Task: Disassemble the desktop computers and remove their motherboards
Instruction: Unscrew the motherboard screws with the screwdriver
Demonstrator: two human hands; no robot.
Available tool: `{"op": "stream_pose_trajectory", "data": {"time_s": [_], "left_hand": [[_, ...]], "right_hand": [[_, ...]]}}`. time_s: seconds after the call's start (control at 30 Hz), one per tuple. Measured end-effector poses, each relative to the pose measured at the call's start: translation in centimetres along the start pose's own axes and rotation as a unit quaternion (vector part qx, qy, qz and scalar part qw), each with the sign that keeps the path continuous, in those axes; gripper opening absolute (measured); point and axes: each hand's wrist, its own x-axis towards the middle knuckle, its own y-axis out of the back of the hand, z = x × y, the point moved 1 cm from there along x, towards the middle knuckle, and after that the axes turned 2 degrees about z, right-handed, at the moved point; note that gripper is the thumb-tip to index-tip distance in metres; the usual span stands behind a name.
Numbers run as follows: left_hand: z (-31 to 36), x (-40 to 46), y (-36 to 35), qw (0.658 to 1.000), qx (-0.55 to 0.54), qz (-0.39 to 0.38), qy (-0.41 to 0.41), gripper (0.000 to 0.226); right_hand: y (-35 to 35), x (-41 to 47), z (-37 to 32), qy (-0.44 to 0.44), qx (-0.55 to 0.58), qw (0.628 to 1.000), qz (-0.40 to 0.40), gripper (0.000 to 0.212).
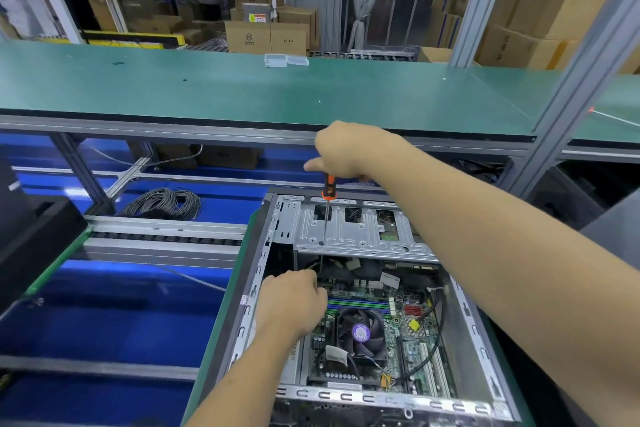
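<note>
Motherboard (391, 329) sits flat inside open case (464, 315), below drive cage (349, 229); right hand (346, 149) grips screwdriver (327, 204), left hand (294, 302) fingers curled inside case, contents unclear; board probably stiff, fragile — lift by edges.

The open computer case (363, 305) gives access from above, but its far half is roofed by the metal drive cage (349, 229), where the upright screwdriver (327, 204) held by the right hand (346, 149) stands. The right forearm crosses diagonally over the case's right side. The left hand (294, 298) fills the near-left gap beside the CPU fan (362, 333). A black cable (434, 322) loops across the motherboard (412, 336) on the right. The green counter (242, 90) beyond lies wide open.
</note>
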Motion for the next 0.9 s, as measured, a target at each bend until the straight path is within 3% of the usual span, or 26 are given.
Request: {"op": "stream_pose_trajectory", "data": {"time_s": [0.07, 0.1, 0.17, 0.2, 0.3, 0.4, 0.5, 0.6, 0.63, 0.7, 0.77, 0.83, 0.9], "left_hand": [[0.04, 0.02, 0.01, 1.000, -0.004, 0.004, 0.000, 0.021], [0.05, 0.06, 0.02, 1.000, -0.005, 0.003, 0.000, 0.022], [0.05, 0.11, 0.01, 1.000, -0.003, -0.002, -0.001, 0.022], [0.04, 0.11, -0.03, 1.000, -0.003, -0.004, -0.001, 0.022], [-0.03, 0.09, -0.11, 1.000, -0.006, 0.001, -0.005, 0.022], [-0.08, 0.06, -0.18, 1.000, -0.004, 0.002, -0.007, 0.023], [0.04, 0.13, -0.21, 1.000, -0.005, 0.006, -0.007, 0.023], [0.07, 0.12, -0.22, 1.000, -0.005, 0.003, -0.005, 0.024], [0.08, 0.09, -0.23, 1.000, -0.006, 0.002, -0.004, 0.024], [0.10, 0.07, -0.21, 1.000, -0.011, 0.004, -0.005, 0.024], [0.11, 0.08, -0.13, 1.000, -0.012, 0.005, -0.005, 0.024], [0.12, 0.04, -0.11, 1.000, -0.010, 0.003, -0.006, 0.024], [0.10, -0.02, -0.08, 1.000, -0.010, 0.005, -0.006, 0.025]], "right_hand": [[-0.16, 0.25, 0.25, 0.026, 0.036, 0.999, -0.026, 0.020], [-0.07, 0.16, 0.27, 0.026, 0.046, 0.998, -0.032, 0.019], [0.20, 0.10, 0.41, -0.006, 0.011, 1.000, -0.021, 0.038], [0.27, 0.09, 0.47, -0.011, -0.003, 1.000, -0.018, 0.040], [0.17, 0.15, 0.36, 0.024, 0.041, 0.998, -0.047, 0.019], [0.54, -0.05, 0.23, -0.006, 0.010, 1.000, -0.009, 0.039], [0.57, 0.09, 0.27, 0.022, 0.042, 0.999, -0.023, 0.012], [0.66, 0.02, 0.29, -0.016, 0.032, 0.999, -0.020, 0.041], [0.53, 0.08, 0.30, -0.012, 0.023, 1.000, -0.011, 0.044], [0.11, 0.12, 0.28, 0.025, 0.039, 0.999, -0.027, 0.029], [0.11, -0.05, 0.24, 0.020, 0.041, 0.998, -0.040, 0.039], [0.23, 0.02, 0.25, -0.004, 0.004, 1.000, -0.005, 0.044], [0.09, 0.41, 0.17, 0.017, 0.010, 1.000, -0.008, 0.021]]}}
